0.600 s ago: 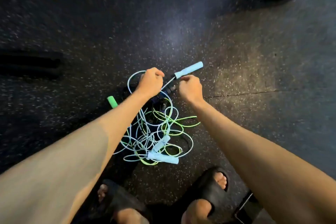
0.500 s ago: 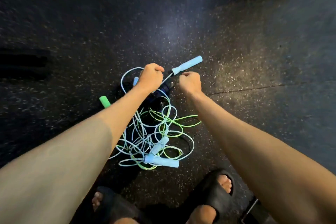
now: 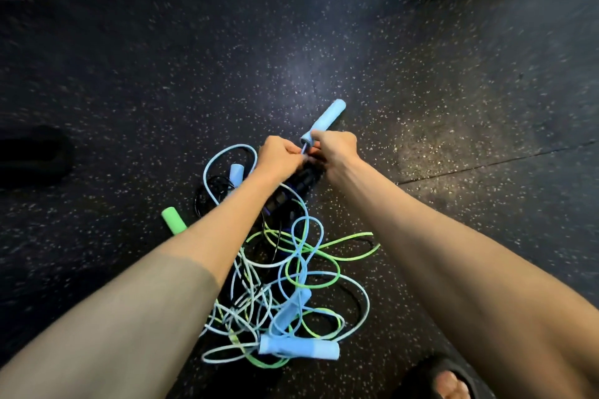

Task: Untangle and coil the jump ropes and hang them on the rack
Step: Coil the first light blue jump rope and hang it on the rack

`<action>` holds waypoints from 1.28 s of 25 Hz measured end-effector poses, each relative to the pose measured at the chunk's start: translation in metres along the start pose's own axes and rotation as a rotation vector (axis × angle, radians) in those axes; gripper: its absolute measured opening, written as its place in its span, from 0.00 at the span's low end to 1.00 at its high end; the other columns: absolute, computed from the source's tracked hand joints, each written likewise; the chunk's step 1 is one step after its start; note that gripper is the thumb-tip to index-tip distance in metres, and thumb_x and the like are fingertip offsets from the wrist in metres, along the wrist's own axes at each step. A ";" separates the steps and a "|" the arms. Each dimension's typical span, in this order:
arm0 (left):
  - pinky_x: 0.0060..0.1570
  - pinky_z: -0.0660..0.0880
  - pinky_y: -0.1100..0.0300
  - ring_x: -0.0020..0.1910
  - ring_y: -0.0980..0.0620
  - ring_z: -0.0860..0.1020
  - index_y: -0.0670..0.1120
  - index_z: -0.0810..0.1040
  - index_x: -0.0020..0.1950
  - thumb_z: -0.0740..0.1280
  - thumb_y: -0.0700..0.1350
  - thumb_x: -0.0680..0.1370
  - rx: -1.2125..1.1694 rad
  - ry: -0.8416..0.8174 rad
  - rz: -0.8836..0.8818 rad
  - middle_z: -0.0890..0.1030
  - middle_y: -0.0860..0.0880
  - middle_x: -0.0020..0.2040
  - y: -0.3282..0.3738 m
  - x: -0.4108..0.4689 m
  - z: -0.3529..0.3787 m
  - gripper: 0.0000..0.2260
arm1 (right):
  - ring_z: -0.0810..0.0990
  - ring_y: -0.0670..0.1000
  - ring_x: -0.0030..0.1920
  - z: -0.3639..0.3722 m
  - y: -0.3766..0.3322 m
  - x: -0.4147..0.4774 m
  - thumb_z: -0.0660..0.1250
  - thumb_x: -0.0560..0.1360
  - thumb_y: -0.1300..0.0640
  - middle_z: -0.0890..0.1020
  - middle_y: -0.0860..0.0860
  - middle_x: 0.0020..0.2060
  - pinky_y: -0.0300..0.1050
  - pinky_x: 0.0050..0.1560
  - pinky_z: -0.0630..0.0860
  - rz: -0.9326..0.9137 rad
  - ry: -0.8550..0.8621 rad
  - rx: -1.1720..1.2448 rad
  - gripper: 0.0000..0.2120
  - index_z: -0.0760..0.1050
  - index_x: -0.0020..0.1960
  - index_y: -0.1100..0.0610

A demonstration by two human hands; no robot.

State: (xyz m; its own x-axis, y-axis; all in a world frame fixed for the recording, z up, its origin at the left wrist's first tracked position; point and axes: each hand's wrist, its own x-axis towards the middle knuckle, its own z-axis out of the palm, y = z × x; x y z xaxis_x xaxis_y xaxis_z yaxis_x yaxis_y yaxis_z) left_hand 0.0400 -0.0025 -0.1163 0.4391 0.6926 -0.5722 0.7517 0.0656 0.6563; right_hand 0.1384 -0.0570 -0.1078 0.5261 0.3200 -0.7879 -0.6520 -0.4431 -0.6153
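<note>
A tangle of light blue, green and black jump ropes (image 3: 291,275) lies on the dark speckled floor in front of me. My right hand (image 3: 337,147) grips the lower end of a light blue handle (image 3: 324,121) that points up and away. My left hand (image 3: 278,155) is closed on the blue cord just below that handle, touching my right hand. More blue handles lie low in the pile (image 3: 299,348) and behind my left wrist (image 3: 236,173). A green handle (image 3: 173,220) sticks out on the left. A black ribbed handle (image 3: 298,183) sits under my wrists.
A black sandalled foot (image 3: 444,379) shows at the bottom right. A dark flat object (image 3: 32,155) lies at the left edge. A floor seam (image 3: 486,165) runs off to the right. No rack is in view.
My two hands have come together at the base of the blue handle. The handle now tilts more upright, and the camera has moved closer to the pile.
</note>
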 end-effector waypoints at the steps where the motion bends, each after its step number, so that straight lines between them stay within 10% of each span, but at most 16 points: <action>1: 0.35 0.68 0.60 0.31 0.54 0.70 0.44 0.82 0.34 0.76 0.42 0.71 -0.012 0.017 0.039 0.76 0.49 0.30 0.004 -0.008 -0.003 0.08 | 0.76 0.52 0.28 0.001 -0.006 -0.006 0.67 0.74 0.65 0.80 0.58 0.34 0.51 0.38 0.80 -0.038 -0.013 -0.024 0.06 0.78 0.38 0.63; 7: 0.23 0.69 0.68 0.22 0.58 0.75 0.40 0.80 0.43 0.71 0.37 0.76 -0.408 0.122 -0.035 0.79 0.51 0.25 0.049 -0.061 -0.061 0.02 | 0.74 0.48 0.22 0.009 -0.017 -0.067 0.58 0.79 0.67 0.80 0.55 0.30 0.38 0.25 0.70 -0.139 -0.271 -0.171 0.11 0.79 0.52 0.65; 12: 0.21 0.68 0.69 0.21 0.59 0.77 0.40 0.77 0.42 0.69 0.38 0.77 -0.690 0.202 -0.168 0.80 0.51 0.23 0.063 -0.113 -0.115 0.05 | 0.73 0.49 0.34 0.018 -0.017 -0.138 0.68 0.76 0.63 0.79 0.55 0.34 0.38 0.31 0.70 -0.335 -0.579 -0.717 0.07 0.80 0.38 0.61; 17: 0.24 0.74 0.68 0.23 0.58 0.79 0.39 0.77 0.46 0.65 0.39 0.80 -0.939 0.324 -0.131 0.84 0.49 0.30 0.058 -0.175 -0.148 0.04 | 0.75 0.46 0.28 0.018 -0.047 -0.197 0.68 0.78 0.61 0.80 0.52 0.30 0.43 0.36 0.75 -0.678 -0.529 -0.895 0.15 0.76 0.33 0.53; 27: 0.36 0.76 0.60 0.32 0.52 0.78 0.47 0.79 0.43 0.70 0.34 0.73 -0.236 0.495 0.175 0.80 0.46 0.35 0.096 -0.308 -0.186 0.08 | 0.73 0.41 0.21 -0.017 -0.114 -0.360 0.70 0.76 0.56 0.80 0.50 0.28 0.33 0.26 0.70 -1.119 -0.492 -1.039 0.09 0.85 0.44 0.61; 32: 0.38 0.75 0.66 0.35 0.54 0.80 0.34 0.82 0.46 0.58 0.25 0.73 -0.236 0.316 0.461 0.82 0.41 0.37 0.118 -0.363 -0.189 0.14 | 0.71 0.41 0.21 -0.034 -0.126 -0.407 0.70 0.76 0.55 0.76 0.47 0.25 0.40 0.29 0.68 -1.237 -0.419 -0.970 0.10 0.85 0.42 0.61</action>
State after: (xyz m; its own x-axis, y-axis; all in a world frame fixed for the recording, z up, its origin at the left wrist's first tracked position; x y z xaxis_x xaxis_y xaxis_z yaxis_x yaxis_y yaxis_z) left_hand -0.1238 -0.1104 0.2620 0.4993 0.8648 -0.0531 0.3734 -0.1595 0.9139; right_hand 0.0247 -0.1602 0.2911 0.1555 0.9830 0.0978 0.6880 -0.0367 -0.7248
